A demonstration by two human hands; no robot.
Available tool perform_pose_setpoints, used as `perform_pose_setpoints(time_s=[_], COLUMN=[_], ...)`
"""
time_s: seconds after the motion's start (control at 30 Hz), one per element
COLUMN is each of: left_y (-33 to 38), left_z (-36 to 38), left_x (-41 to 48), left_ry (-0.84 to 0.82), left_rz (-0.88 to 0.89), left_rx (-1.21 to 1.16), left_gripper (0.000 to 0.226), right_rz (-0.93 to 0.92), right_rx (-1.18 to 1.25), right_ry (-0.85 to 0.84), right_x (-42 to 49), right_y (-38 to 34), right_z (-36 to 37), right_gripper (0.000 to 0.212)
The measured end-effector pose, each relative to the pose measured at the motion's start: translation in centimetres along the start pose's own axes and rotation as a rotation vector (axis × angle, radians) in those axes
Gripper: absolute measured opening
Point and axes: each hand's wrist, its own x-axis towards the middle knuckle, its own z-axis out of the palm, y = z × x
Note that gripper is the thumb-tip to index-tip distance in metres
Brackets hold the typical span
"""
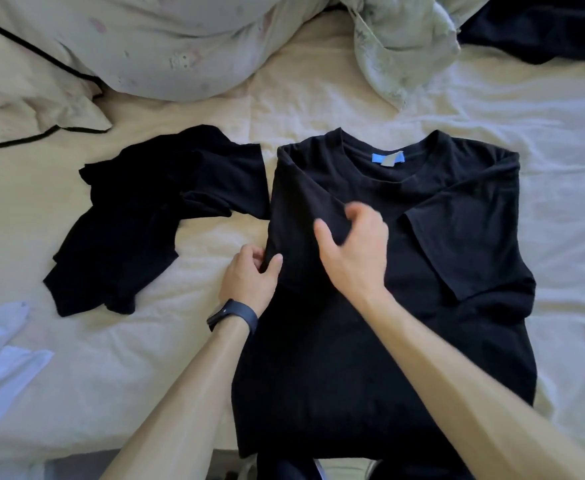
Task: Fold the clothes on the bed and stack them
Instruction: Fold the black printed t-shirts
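Note:
A black T-shirt [405, 271] with a blue neck label lies flat on the bed, collar away from me, both sleeves folded inward over the chest. My left hand [249, 275], a dark watch on its wrist, pinches the shirt's folded left edge between thumb and fingers. My right hand [353, 251] hovers over the folded left sleeve with fingers loosely curled and spread; it is blurred and holds nothing that I can see. A second black garment [138, 216] lies crumpled to the left of the shirt.
A cream sheet [543, 168] covers the bed. Pale pillows [163, 46] and a bunched floral cover [402, 46] lie at the far side. A dark cloth [543, 26] sits at far right. White clothes [0, 355] lie at near left.

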Motion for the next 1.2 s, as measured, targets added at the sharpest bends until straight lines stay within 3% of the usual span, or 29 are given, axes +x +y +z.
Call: perform_pose_setpoints(time_s=[0.1,0.17,0.27,0.33,0.4,0.5,0.57,0.67,0.73,0.87,0.97,1.07,1.2], left_y=[-0.7,-1.3,-1.7,-1.2,-0.3,2.0,3.8,4.9,4.4,4.3,2.1,-1.2,-5.1], left_z=[-0.2,-0.2,-0.4,-0.5,-0.4,0.6,1.6,3.2,4.1,5.5,7.8,9.3,9.3], left_x=[-0.5,-1.1,-1.8,-2.0,-2.1,-1.8,0.1,3.8,5.3,3.1,-1.6,-6.3,-11.1], left_ry=[0.002,-0.005,-0.013,0.003,0.122,0.361,0.307,0.072,0.044,0.184,0.127,0.066,0.013], left_rz=[0.042,0.08,0.056,0.041,0.129,0.471,0.669,0.711,0.664,0.644,0.808,0.734,0.721], left_rx=[0.063,0.13,0.158,0.152,0.186,0.265,0.392,0.696,0.751,0.654,0.702,0.731,0.715], left_gripper=[0.028,0.029,0.031,0.033,0.041,0.063,0.068,0.07,0.07,0.072,0.073,0.073,0.069], right_rz=[-0.117,-0.156,-0.095,-0.071,-0.124,-0.294,-0.357,-0.333,-0.288,-0.292,-0.357,-0.266,-0.202], right_rx=[-0.255,-0.385,-0.213,-0.076,-0.054,-0.127,-0.27,-0.597,-0.701,-0.594,-0.628,-0.741,-0.619], right_ry=[-0.164,-0.325,-0.517,-0.502,-0.393,-0.052,0.051,-0.202,-0.303,-0.14,-0.162,-0.276,-0.124], right_x=[6.0,9.4,12.7,12.9,11.5,6.6,2.6,-2.8,-5.4,-9.2,-11.9,-13.3,-14.9], right_y=[-4.5,-6.3,-7.5,-7.6,-6.6,-2.0,2.0,9.2,13.4,16.7,18.2,19.3,18.7], right_z=[2.5,3.9,4.9,4.9,4.1,2.0,0.6,-1.5,-3.2,-4.8,-5.0,-5.2,-5.9], right_gripper=[0.068,0.047,0.022,0.03,0.047,0.047,0.054,0.073,0.074,0.076,0.072,0.072,0.072])
